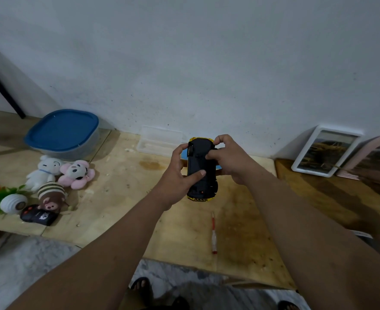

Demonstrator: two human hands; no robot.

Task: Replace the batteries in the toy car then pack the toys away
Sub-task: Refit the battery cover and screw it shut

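A yellow toy car (201, 162) is held upside down above the wooden table (122, 198), its black underside facing me. My left hand (180, 175) grips its left side, thumb lying across the underside. My right hand (227, 159) holds the right side, its fingers curled onto the far part of the underside. A red-handled screwdriver (214, 233) lies on the table below the car. A black remote control (38, 217) lies at the table's left front.
A clear container with a blue lid (61, 133) stands at the back left. A white plush (43, 171), a pink plush (77, 173) and a striped brown plush (50, 195) lie before it, beside a small white vase (13, 203). A clear plastic box (160, 140) sits by the wall. Picture frames (325, 151) lean right.
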